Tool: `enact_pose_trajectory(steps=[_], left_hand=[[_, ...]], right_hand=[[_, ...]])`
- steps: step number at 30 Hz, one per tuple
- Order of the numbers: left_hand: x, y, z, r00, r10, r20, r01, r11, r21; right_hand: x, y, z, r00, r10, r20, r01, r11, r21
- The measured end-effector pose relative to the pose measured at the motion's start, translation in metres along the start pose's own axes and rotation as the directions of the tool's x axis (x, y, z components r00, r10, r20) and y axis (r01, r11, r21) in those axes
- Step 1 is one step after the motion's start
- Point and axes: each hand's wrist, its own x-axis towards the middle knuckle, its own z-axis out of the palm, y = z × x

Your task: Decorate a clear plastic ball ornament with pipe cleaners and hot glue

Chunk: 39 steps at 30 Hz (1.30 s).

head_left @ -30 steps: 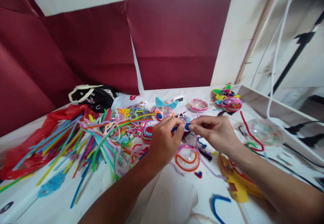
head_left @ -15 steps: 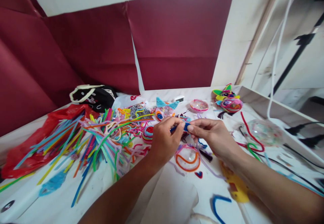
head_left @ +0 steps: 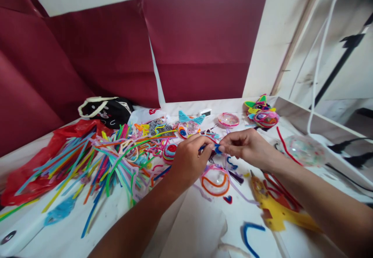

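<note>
My left hand [head_left: 192,155] is closed in a pinch on a blue pipe cleaner [head_left: 217,148]. From the other side my right hand [head_left: 244,145] pinches the same blue piece between thumb and fingers. Part of it is hidden by the fingers, so its full shape does not show. Just below the hands lies a clear round piece edged with pink and an orange pipe cleaner [head_left: 216,193]. A small blue-and-red heart [head_left: 227,199] rests beside it. Nearer to me on the table is a bent blue pipe cleaner [head_left: 247,234].
Many coloured pipe cleaners [head_left: 116,164] spread over a red plastic bag [head_left: 29,172] on the left. A yellow glue gun [head_left: 272,207] lies under my right forearm. Decorated clear pieces, a pink-rimmed dish [head_left: 228,120] and a black bag [head_left: 107,112] stand farther back.
My right hand has shifted slightly up and right, with more of the blue pipe cleaner showing between the hands. The right forearm has moved, uncovering more of the yellow glue gun.
</note>
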Motion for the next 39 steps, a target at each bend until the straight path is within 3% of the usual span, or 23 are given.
enact_pose_trajectory(steps=[3, 11, 21, 28, 31, 35, 39], left_hand=[[0.001, -0.002, 0.001, 1.000, 0.000, -0.024, 0.000, 1.000, -0.006], [0.000, -0.001, 0.004, 0.997, -0.028, -0.071, 0.028, 1.000, -0.003], [0.000, 0.002, 0.006, 0.985, -0.072, -0.158, 0.062, 0.996, -0.066], [0.000, 0.001, 0.005, 0.987, -0.107, -0.119, 0.095, 0.990, -0.102], [0.001, -0.001, 0.004, 0.992, -0.086, -0.092, 0.078, 0.993, -0.090], [0.000, -0.002, 0.001, 0.999, -0.011, -0.041, 0.009, 0.999, -0.039], [-0.001, -0.001, 0.001, 0.999, 0.038, 0.006, -0.039, 0.999, 0.021]], right_hand=[[-0.001, 0.003, 0.004, 0.993, 0.106, -0.051, -0.099, 0.987, 0.125], [-0.003, -0.003, 0.016, 0.964, 0.241, -0.114, -0.180, 0.903, 0.389], [-0.001, -0.001, 0.032, 0.923, 0.315, -0.222, -0.096, 0.746, 0.659], [-0.004, 0.001, 0.037, 0.910, 0.372, -0.183, -0.126, 0.668, 0.733], [-0.005, 0.001, 0.029, 0.935, 0.317, -0.161, -0.146, 0.756, 0.639], [-0.004, 0.004, 0.014, 0.980, 0.105, -0.167, -0.056, 0.960, 0.276], [-0.003, 0.004, 0.002, 0.989, -0.118, -0.086, 0.112, 0.991, -0.070]])
